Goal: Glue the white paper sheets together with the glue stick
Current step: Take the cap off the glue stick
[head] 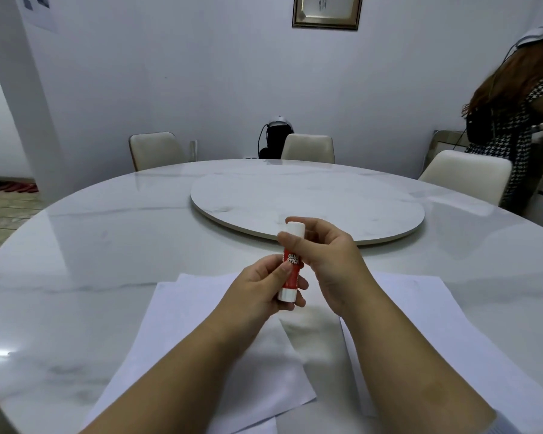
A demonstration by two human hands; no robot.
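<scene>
At the bottom of the frame I see white paper sheets [220, 355] on the marble table [76, 245], and above them, at the centre, my left hand [263, 289] grips the glue stick [290, 261] body while my right hand [323, 255] pinches its white cap.

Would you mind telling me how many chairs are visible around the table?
3. One chair stands at the far left of the table, one at the far middle, one at the far right. Others may be out of view.

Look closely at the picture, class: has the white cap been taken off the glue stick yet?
No: the white cap sits on the glue stick, pinched by the right hand, while the left hand holds the body.
</scene>
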